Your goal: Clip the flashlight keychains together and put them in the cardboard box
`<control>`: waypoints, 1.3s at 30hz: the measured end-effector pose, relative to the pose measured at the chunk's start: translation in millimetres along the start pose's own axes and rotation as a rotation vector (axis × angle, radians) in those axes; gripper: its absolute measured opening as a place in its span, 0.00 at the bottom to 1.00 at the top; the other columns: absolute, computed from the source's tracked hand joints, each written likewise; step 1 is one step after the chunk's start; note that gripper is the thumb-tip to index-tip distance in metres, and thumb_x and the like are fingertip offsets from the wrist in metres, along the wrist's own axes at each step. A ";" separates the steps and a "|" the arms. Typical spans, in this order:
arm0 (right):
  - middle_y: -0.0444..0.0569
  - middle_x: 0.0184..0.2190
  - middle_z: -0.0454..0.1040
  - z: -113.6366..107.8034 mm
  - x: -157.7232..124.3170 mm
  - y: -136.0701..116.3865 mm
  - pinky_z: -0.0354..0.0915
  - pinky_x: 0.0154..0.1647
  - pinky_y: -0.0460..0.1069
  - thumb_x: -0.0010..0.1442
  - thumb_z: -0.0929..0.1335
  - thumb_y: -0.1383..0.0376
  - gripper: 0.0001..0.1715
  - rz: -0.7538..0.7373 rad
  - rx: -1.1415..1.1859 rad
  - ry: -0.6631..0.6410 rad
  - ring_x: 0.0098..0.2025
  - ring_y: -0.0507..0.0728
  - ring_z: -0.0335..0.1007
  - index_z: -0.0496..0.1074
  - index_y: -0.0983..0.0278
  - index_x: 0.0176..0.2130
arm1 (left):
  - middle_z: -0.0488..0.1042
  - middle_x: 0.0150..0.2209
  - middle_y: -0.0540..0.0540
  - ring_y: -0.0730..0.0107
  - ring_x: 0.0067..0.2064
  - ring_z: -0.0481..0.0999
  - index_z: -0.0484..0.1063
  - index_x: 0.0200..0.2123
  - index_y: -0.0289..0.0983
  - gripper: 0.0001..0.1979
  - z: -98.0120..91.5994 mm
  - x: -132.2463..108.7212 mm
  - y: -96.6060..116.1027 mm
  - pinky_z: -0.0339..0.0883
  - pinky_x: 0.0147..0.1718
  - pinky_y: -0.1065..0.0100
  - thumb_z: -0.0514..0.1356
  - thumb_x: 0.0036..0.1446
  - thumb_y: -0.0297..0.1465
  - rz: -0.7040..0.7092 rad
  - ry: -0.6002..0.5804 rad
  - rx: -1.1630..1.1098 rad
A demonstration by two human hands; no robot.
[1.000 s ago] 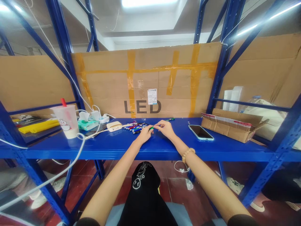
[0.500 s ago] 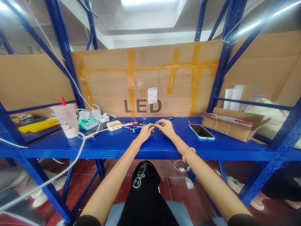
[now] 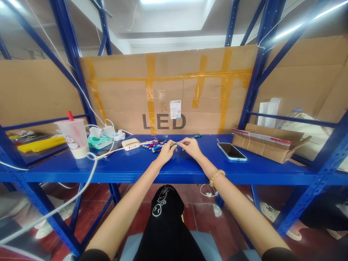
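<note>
Both hands meet above the blue shelf top. My left hand (image 3: 165,153) is closed around a slim green pen (image 3: 174,144), mostly covered by the fingers. My right hand (image 3: 190,148) pinches at the pen's right end, its fingertips close against the left ones. Just left of my left hand lies a loose pile of pens (image 3: 154,145) in blue, red and purple. Behind my right hand, another green pen (image 3: 196,136) lies near the cardboard backing.
A phone (image 3: 232,151) and an open cardboard box (image 3: 262,143) are on the right. To the left stand a power strip (image 3: 131,144), a tissue pack (image 3: 100,142) and a plastic cup (image 3: 73,139) with a red straw. A white cable (image 3: 91,174) hangs across the left front edge.
The hands stay together at the green pen, with only slight finger movement. The whole view has shifted a little; the pens and other objects lie as before.
</note>
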State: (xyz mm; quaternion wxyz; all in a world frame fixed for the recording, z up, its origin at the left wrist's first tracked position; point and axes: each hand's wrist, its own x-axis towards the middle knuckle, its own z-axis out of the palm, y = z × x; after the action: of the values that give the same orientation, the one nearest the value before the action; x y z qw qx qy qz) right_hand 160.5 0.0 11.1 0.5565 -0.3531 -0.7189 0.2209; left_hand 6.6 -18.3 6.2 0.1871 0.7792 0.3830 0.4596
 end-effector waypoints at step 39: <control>0.47 0.33 0.75 -1.1 -0.6 1.3 0.61 0.20 0.44 0.48 0.69 0.50 0.22 0.063 -0.141 -0.015 0.17 0.46 0.63 0.76 0.61 0.38 | 0.71 0.25 0.51 0.68 0.33 0.73 0.65 0.38 0.38 0.07 -0.4 1.4 -0.8 0.65 0.37 0.66 0.50 0.56 0.30 -0.103 0.120 -0.029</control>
State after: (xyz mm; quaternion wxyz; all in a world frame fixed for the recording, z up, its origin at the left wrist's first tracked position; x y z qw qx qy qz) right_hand 162.0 0.3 10.1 0.5178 -0.4122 -0.7253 0.1896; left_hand 6.3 -16.7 6.7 0.1984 0.7265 0.4265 0.5009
